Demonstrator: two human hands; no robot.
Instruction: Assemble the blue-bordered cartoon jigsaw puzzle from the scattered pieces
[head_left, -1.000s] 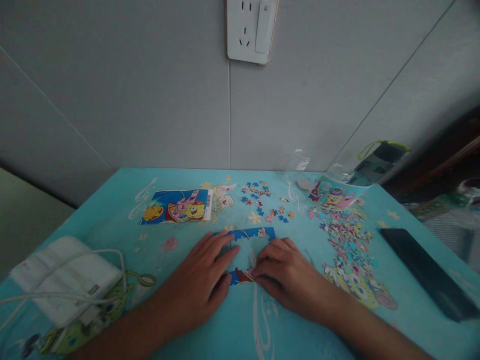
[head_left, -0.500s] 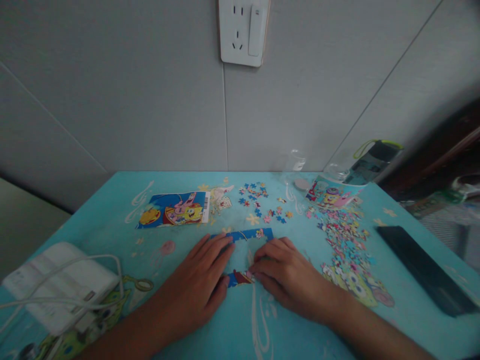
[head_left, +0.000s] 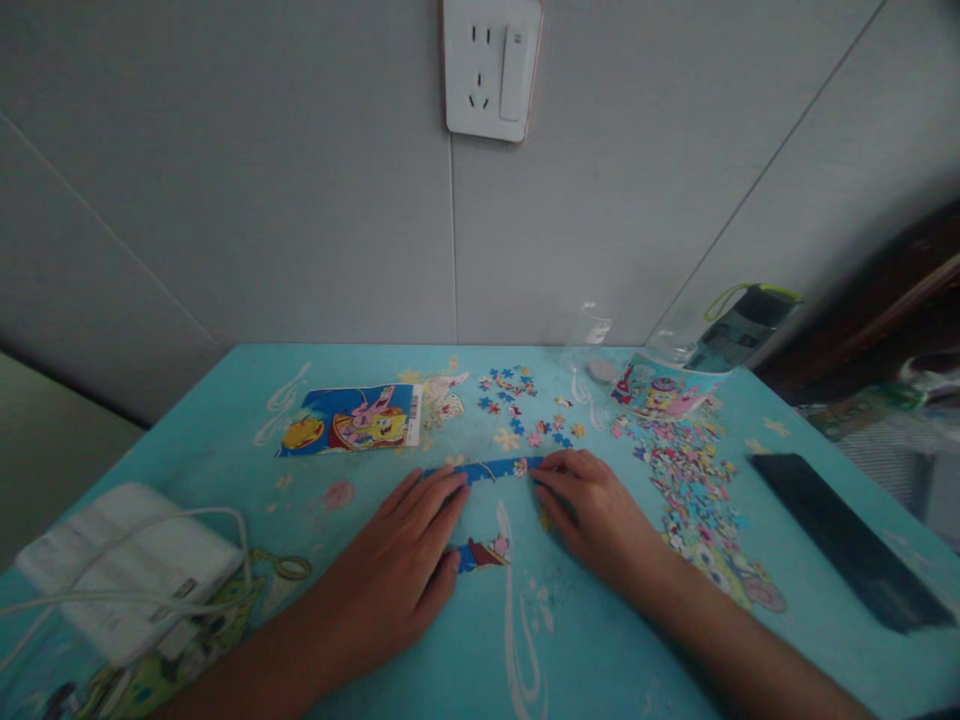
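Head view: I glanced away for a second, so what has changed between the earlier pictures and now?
The right hand left the right end of the lower puzzle strip and moved away from the person, to the right end of the upper puzzle strip. The lower strip's pink end now shows uncovered. The left hand stayed at both strips' left parts; the loose pieces lie as before.

Own body: left hand [head_left: 409,545] and right hand [head_left: 592,510] both bare, as are the left forearm [head_left: 292,650] and right forearm [head_left: 727,620]. Fingers slender, tips rounded (nails too small to make out). Backs of hands broad; forearms slim, smooth in outline, narrower toward the wrists.
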